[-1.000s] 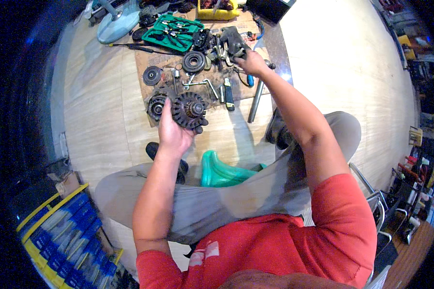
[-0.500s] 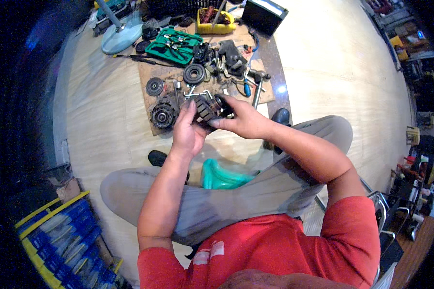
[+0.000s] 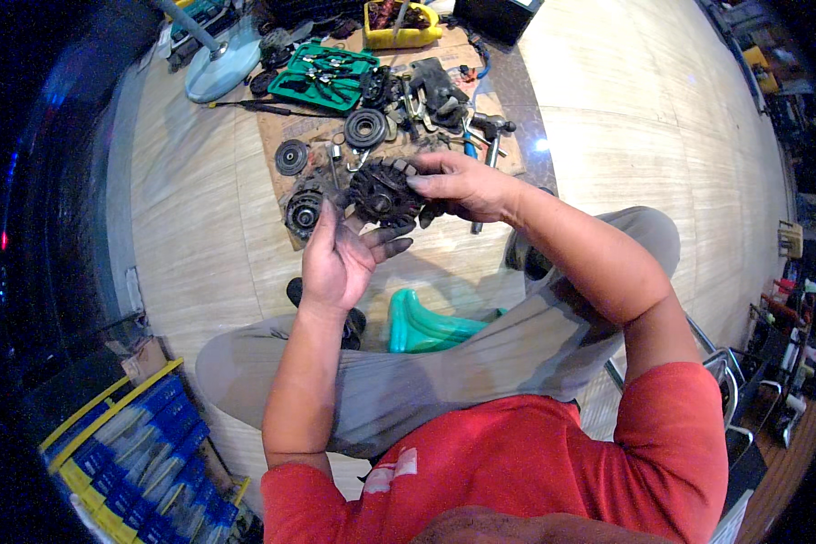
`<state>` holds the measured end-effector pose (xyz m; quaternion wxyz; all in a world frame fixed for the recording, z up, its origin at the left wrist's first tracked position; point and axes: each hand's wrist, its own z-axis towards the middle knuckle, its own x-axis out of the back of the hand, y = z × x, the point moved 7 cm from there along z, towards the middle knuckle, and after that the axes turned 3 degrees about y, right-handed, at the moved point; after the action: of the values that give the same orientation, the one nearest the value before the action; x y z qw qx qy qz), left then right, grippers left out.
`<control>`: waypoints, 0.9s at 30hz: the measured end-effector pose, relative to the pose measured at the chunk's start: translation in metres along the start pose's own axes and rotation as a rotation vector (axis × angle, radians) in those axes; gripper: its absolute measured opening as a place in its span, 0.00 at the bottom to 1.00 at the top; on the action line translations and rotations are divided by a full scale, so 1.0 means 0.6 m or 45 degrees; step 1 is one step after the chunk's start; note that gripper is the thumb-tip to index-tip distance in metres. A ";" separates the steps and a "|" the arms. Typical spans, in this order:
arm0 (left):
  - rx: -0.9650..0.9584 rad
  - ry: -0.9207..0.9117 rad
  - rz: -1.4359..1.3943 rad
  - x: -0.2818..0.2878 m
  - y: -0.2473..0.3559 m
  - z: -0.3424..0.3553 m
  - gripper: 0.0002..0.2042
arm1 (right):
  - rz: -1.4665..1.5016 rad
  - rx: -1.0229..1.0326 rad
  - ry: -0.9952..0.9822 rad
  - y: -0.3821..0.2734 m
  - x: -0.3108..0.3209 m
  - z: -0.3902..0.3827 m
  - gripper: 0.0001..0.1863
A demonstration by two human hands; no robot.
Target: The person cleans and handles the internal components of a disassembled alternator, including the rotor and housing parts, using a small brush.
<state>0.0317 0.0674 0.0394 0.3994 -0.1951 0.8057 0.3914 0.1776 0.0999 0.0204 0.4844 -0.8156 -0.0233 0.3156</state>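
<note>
My right hand (image 3: pixel 462 186) grips the black finned rotor (image 3: pixel 383 192) from above, fingers closed on its rim. My left hand (image 3: pixel 340 258) lies open, palm up, under it, fingertips touching. It hangs above the cardboard sheet (image 3: pixel 272 136), near 2 pulleys (image 3: pixel 364 128).

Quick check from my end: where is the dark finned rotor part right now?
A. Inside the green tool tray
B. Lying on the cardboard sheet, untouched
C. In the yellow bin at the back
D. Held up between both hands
D: the dark finned rotor part rests on the open left hand while the right hand grips its upper edge, above the cardboard sheet.
</note>
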 end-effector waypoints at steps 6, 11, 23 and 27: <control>0.023 0.088 0.054 0.015 -0.013 -0.002 0.24 | 0.113 -0.131 -0.076 0.024 -0.003 -0.008 0.32; 0.078 0.140 0.056 0.021 -0.012 -0.011 0.26 | -0.175 -0.080 -0.127 0.004 -0.028 -0.008 0.36; 0.239 0.086 -0.040 0.014 -0.039 -0.027 0.30 | -0.652 0.135 -0.106 -0.020 -0.048 -0.011 0.44; 0.115 0.067 -0.061 0.033 -0.020 -0.019 0.23 | -0.939 0.273 -0.104 -0.041 -0.055 -0.019 0.46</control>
<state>0.0218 0.0506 0.0224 0.3956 -0.2062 0.8280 0.3397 0.1638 0.0929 0.0601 0.6467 -0.6839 -0.3011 0.1530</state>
